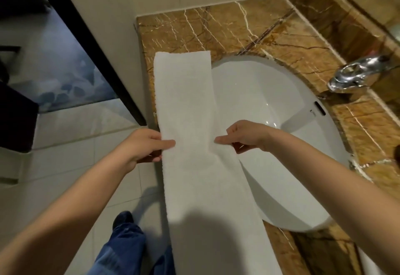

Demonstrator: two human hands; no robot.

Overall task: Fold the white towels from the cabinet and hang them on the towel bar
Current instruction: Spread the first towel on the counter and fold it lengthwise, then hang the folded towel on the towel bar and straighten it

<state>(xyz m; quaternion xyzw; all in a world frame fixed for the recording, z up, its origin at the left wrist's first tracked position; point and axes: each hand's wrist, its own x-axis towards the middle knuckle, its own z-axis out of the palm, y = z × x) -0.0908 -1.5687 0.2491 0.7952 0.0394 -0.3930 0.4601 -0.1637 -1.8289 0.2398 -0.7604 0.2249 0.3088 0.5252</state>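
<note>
Left hand [147, 145] and right hand [244, 138] each pinch a side edge of the long white cloth towel [188, 93], a narrow strip lying over the brown marble counter [216, 28] and white oval basin [270, 112]. Folding looks midway: next, double it end to end. One towel, two hands, one basin.

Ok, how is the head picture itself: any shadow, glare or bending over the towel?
Head view: a soft dark shadow covers the near end of the towel; small glare spots sit on the sink and the faucet, which looks slightly blurred; the wide lens bows the counter edges; left hand and right hand, pinching its sides, read clearly.
</note>
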